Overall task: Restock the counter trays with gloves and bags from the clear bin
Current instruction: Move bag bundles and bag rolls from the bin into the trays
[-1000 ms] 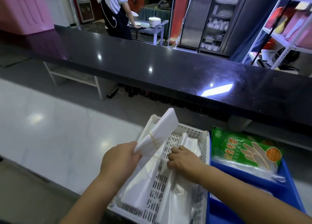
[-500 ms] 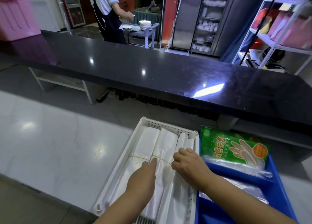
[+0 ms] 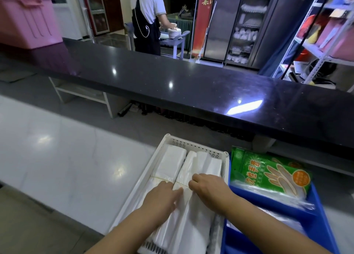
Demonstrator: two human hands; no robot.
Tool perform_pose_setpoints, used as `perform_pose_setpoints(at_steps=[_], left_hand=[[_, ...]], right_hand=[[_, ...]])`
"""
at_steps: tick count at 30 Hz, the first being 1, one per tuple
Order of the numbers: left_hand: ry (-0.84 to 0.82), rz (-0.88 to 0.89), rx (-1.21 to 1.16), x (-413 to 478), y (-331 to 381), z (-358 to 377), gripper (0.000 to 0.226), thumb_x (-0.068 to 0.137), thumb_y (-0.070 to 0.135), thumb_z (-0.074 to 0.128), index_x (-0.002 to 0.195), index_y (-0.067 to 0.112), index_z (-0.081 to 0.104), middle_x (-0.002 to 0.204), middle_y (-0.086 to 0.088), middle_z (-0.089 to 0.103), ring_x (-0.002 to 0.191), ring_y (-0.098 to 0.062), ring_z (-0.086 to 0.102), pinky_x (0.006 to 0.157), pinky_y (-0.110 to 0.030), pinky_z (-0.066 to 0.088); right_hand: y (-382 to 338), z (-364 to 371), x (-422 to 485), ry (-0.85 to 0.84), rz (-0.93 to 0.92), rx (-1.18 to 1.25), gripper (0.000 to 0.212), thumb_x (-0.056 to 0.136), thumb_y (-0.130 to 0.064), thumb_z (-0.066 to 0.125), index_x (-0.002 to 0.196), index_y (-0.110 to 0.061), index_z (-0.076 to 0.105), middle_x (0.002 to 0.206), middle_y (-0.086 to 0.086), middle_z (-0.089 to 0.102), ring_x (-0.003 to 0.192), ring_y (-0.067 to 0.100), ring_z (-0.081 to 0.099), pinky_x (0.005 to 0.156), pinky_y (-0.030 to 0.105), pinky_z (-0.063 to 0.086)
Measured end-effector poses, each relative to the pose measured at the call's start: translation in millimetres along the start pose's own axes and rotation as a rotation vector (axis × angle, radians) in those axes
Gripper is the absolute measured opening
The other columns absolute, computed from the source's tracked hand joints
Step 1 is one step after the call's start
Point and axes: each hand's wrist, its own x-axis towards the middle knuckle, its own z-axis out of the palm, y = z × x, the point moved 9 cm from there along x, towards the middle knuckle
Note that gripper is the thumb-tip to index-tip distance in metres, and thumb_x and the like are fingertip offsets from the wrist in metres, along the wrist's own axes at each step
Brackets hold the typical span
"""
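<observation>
The banded bundles of white bags (image 3: 189, 169) lay side by side in the white slotted tray (image 3: 193, 141). My left hand (image 3: 160, 198) rested flat and open on them; my right hand (image 3: 207, 186) pinched the right bundle with curled fingers. Just right, a green glove pack (image 3: 268, 172) sat in the blue tray (image 3: 314, 215).

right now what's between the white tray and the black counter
Nothing in the head view: only bare pale countertop between the white tray and the black counter.
</observation>
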Motion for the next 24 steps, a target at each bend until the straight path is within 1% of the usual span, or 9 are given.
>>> perform_pose_setpoints(at_steps=[1,3,6,9,11,14,17,20,24], left_hand=[[0.007,-0.006,-0.014,-0.9,-1.3,-0.3,0.041,0.082,0.018,0.05,0.121,0.028,0.043,0.104,-0.007,0.049,0.104,-0.027,0.044,0.062,-0.032,0.032],[0.013,-0.026,-0.043,-2.8,-1.7,-1.4,0.041,0.082,0.019,0.05,0.121,0.031,0.044,0.102,-0.006,0.049,0.105,-0.027,0.045,0.064,-0.031,0.033],[-0.005,-0.072,-0.107,-6.2,-5.0,-5.8,0.039,0.083,0.02,0.051,0.118,0.037,0.051,0.097,-0.001,0.045,0.107,-0.023,0.047,0.07,-0.032,0.039],[0.048,-0.13,-0.115,-13.9,-18.0,-19.4,0.036,0.086,0.022,0.05,0.118,0.038,0.056,0.111,0.001,0.053,0.114,-0.02,0.048,0.086,-0.031,0.042],[0.121,-0.173,-0.112,-22.4,-28.2,-33.7,0.034,0.089,0.024,0.049,0.119,0.037,0.056,0.117,0.005,0.056,0.114,-0.016,0.049,0.087,-0.028,0.04],[0.239,-0.235,-0.143,-38.7,-35.4,-58.2,0.03,0.089,0.028,0.05,0.116,0.038,0.057,0.113,0.01,0.06,0.105,-0.013,0.056,0.077,-0.026,0.04],[0.341,-0.341,-0.174,-63.9,-38.4,-75.6,0.023,0.088,0.034,0.05,0.108,0.038,0.06,0.105,0.013,0.064,0.093,-0.011,0.059,0.066,-0.025,0.036],[0.418,-0.462,-0.166,-101.7,-47.3,-80.8,0.018,0.089,0.037,0.049,0.102,0.036,0.062,0.104,0.012,0.066,0.092,-0.013,0.06,0.065,-0.027,0.038],[0.519,-0.634,-0.134,-172.2,-68.3,-80.3,0.016,0.089,0.032,0.053,0.1,0.03,0.064,0.103,0.007,0.065,0.096,-0.018,0.06,0.07,-0.029,0.041]], right_hand=[[-0.6,2.8,1.2,-0.022,-0.002,0.014,0.017,0.086,-0.003,0.049,0.101,-0.01,0.052,0.099,0.011,0.054,0.086,0.029,0.053,0.06,0.034,0.033],[0.2,5.1,0.6,-0.038,0.021,0.048,0.022,0.086,-0.001,0.048,0.106,-0.01,0.05,0.105,0.011,0.052,0.092,0.03,0.053,0.062,0.036,0.033],[5.0,3.7,-3.9,-0.005,0.049,0.125,0.04,0.084,0.002,0.048,0.12,-0.015,0.043,0.119,0.009,0.048,0.097,0.031,0.055,0.066,0.04,0.044],[12.3,-7.2,-10.7,0.096,0.064,0.156,0.055,0.083,0.002,0.047,0.132,-0.02,0.034,0.133,0.004,0.041,0.094,0.031,0.057,0.065,0.04,0.046],[16.0,-13.0,-14.8,0.148,0.067,0.163,0.053,0.086,-0.001,0.045,0.134,-0.021,0.035,0.136,0.002,0.041,0.093,0.029,0.059,0.067,0.04,0.048],[13.9,-24.2,-17.6,0.212,0.034,0.182,0.043,0.09,-0.007,0.043,0.131,-0.021,0.044,0.13,0.001,0.051,0.094,0.025,0.06,0.071,0.037,0.048],[-0.7,-34.2,-13.6,0.247,-0.031,0.209,0.032,0.093,-0.016,0.044,0.123,-0.023,0.053,0.112,0.0,0.063,0.092,0.021,0.061,0.075,0.031,0.049],[-30.1,-32.4,-2.7,0.209,-0.127,0.22,0.028,0.094,-0.018,0.041,0.115,-0.021,0.059,0.103,0.002,0.068,0.09,0.023,0.062,0.074,0.035,0.052],[-73.5,-21.5,9.0,0.154,-0.215,0.244,0.025,0.094,-0.022,0.038,0.102,-0.017,0.061,0.092,0.003,0.069,0.085,0.024,0.063,0.073,0.038,0.054]])
